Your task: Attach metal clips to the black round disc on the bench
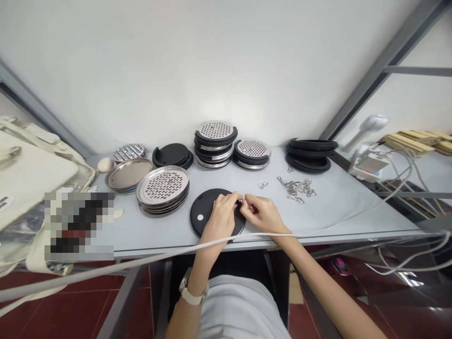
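Note:
A black round base with a white dot lies on the table's front part, in front of me. My left hand lies over its right half, fingers bent and closed at the rim. My right hand pinches a small shiny metal wire piece at the base's right edge, and my left fingertips meet it there. The fingers hide most of that piece, so its full shape cannot be seen. Right of my hands is a loose pile of metal wire clips, with another clip lying apart.
Perforated metal grater discs are stacked at left, beside plain metal discs. Behind stand assembled black-and-metal stacks and black rings. A white cable crosses in front of my wrists. A cream bag is at far left.

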`<control>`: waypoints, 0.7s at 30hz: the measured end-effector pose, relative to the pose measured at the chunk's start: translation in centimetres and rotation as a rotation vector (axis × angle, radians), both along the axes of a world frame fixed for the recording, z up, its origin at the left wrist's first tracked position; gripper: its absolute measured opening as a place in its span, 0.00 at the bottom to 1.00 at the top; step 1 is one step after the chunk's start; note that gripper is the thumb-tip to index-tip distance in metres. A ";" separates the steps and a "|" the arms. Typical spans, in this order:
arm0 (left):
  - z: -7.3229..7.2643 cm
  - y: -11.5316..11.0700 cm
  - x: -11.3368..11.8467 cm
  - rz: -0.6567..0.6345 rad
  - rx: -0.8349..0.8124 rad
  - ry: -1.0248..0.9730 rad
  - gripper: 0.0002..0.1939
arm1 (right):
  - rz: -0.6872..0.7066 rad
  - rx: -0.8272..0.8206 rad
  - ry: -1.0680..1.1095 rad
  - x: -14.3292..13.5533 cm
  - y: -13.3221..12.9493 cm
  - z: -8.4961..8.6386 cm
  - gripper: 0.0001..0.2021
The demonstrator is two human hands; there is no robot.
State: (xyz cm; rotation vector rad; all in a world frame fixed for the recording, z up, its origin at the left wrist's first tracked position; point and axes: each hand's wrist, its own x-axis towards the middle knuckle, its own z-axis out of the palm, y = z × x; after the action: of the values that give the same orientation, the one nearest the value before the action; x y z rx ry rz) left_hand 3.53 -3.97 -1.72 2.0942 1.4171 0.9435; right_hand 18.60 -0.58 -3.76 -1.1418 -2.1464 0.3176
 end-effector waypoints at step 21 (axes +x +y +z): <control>-0.9 0.2 -0.1 0.007 0.025 -0.027 0.20 | 0.049 -0.080 -0.075 0.0 0.3 -0.1 0.10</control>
State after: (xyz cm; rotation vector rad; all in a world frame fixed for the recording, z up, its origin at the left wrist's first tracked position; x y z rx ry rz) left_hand 3.42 -3.76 -2.57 2.0878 1.4072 0.9933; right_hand 18.58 -0.30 -3.91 -1.1633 -2.2476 0.3917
